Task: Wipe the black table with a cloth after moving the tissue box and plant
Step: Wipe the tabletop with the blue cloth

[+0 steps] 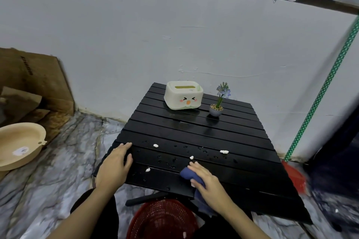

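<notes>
A black slatted table (194,134) stands against the white wall. At its far side sit a cream tissue box (183,95) with a cartoon face and, to its right, a small potted plant (217,105) with blue flowers. My right hand (207,182) presses a dark blue cloth (187,173) onto the near edge of the table. My left hand (116,163) lies flat on the table's near left corner, fingers apart. Several white crumbs (155,145) and water drops dot the near slats.
A red mesh basket (163,219) sits on the floor under the near table edge. A beige basin (19,145) and cardboard (33,81) lie at the left. A green dotted broom handle (326,87) leans at the right, above a red dustpan (294,176).
</notes>
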`<state>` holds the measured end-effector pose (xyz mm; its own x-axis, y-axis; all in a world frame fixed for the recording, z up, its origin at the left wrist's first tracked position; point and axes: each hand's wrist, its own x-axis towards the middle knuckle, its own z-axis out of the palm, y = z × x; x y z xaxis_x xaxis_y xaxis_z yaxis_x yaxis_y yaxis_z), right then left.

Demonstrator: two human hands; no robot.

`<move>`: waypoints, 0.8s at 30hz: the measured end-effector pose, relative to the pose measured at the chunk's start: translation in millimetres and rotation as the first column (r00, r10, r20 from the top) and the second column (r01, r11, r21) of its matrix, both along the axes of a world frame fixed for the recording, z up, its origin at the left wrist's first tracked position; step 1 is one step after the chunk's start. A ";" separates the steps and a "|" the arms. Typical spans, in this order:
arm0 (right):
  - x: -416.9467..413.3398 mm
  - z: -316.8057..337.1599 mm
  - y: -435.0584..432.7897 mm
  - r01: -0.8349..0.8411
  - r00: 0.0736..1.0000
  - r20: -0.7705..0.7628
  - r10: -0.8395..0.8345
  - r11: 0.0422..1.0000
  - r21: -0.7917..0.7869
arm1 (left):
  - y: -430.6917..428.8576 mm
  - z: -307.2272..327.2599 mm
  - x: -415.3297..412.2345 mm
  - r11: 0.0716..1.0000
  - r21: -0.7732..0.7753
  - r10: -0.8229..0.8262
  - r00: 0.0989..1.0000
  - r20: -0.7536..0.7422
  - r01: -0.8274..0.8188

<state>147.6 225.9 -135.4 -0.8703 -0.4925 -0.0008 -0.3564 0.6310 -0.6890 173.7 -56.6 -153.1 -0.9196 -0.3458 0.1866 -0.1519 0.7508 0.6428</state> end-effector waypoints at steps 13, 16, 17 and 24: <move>-7.7 34.2 9.9 0.042 0.999 -0.027 -0.047 0.988 -0.150 | 2.7 2.2 1.3 0.999 -0.043 0.007 1.000 -0.010 -0.008; 1.5 19.9 4.8 -0.045 0.997 -0.065 0.046 0.999 0.020 | 3.2 3.4 1.8 0.999 -0.045 0.012 1.000 -0.012 -0.013; 6.8 11.4 1.4 -0.092 0.992 -0.079 0.096 0.994 0.058 | 3.3 3.4 1.8 0.999 -0.044 0.012 1.000 -0.012 -0.013; 29.6 6.3 -14.3 -0.251 0.966 0.060 0.253 0.967 -0.043 | 2.5 3.2 2.0 0.999 -0.053 0.010 1.000 0.003 -0.009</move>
